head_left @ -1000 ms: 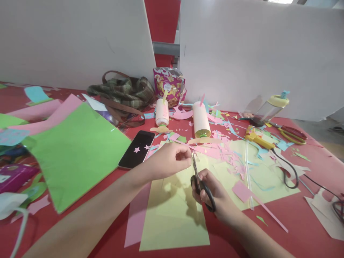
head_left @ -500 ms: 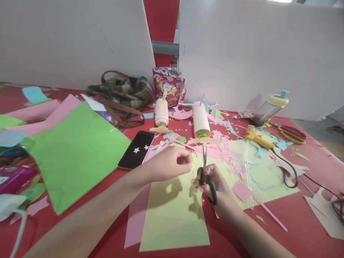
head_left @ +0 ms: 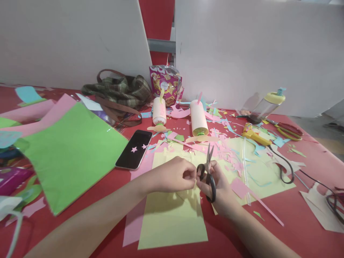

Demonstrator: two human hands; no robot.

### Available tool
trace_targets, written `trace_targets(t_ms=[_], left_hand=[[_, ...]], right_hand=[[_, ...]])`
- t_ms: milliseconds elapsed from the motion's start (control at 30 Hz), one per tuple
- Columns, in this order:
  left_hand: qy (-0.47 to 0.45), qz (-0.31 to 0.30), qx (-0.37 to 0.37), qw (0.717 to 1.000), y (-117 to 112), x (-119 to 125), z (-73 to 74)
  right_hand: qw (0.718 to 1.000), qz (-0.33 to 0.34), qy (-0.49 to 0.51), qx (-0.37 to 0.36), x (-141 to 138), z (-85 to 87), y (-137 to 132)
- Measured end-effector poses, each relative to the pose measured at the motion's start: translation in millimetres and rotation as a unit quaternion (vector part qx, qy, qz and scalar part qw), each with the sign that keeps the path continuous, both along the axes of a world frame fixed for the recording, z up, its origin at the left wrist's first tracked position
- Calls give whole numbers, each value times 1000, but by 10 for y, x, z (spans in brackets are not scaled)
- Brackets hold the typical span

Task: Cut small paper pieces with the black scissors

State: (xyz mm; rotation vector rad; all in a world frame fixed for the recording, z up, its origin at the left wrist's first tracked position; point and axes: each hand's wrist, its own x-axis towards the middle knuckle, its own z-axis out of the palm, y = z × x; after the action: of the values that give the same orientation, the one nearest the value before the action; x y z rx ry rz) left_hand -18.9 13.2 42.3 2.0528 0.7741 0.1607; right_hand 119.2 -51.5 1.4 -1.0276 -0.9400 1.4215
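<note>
My right hand (head_left: 219,186) is wrapped around the black-handled scissors (head_left: 210,172), whose blades point away from me and stand slightly apart. Close beside it, my left hand (head_left: 178,174) is curled with thumb and fingertips pinched together; whatever is between them is too small to make out. Both hands are above a yellow paper sheet (head_left: 172,222), which overlaps a pink sheet (head_left: 134,225). A phone (head_left: 134,150) with small pink paper stars on its screen lies left of the hands. Two paper-wrapped bottles with propellers, a smaller one (head_left: 159,110) and a larger one (head_left: 198,116), lie beyond.
Green paper (head_left: 72,154) covers the left side. Paper scraps (head_left: 223,154) are scattered across the middle. On the right are a yellow glue gun (head_left: 256,136) with its cord, red-handled pliers (head_left: 288,129) and a clear bottle (head_left: 266,107). A plaid bag (head_left: 120,89) and snack pouch (head_left: 166,84) sit behind.
My left hand has come down and right, its fingertips meeting near the right hand's fingers. The scissor blades have parted a little and tilted right. The view has shifted slightly.
</note>
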Motion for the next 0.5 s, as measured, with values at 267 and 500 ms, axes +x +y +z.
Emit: trace_targets(t_ms=[267,500], left_hand=[[8,-26,-6,1000,-11,-2,1],[8,-33,7,999,29,-13,-33]], right_hand=[[999,30,-31,8,23,-14,-3],[1000,10,-23,14,31,-51,7]])
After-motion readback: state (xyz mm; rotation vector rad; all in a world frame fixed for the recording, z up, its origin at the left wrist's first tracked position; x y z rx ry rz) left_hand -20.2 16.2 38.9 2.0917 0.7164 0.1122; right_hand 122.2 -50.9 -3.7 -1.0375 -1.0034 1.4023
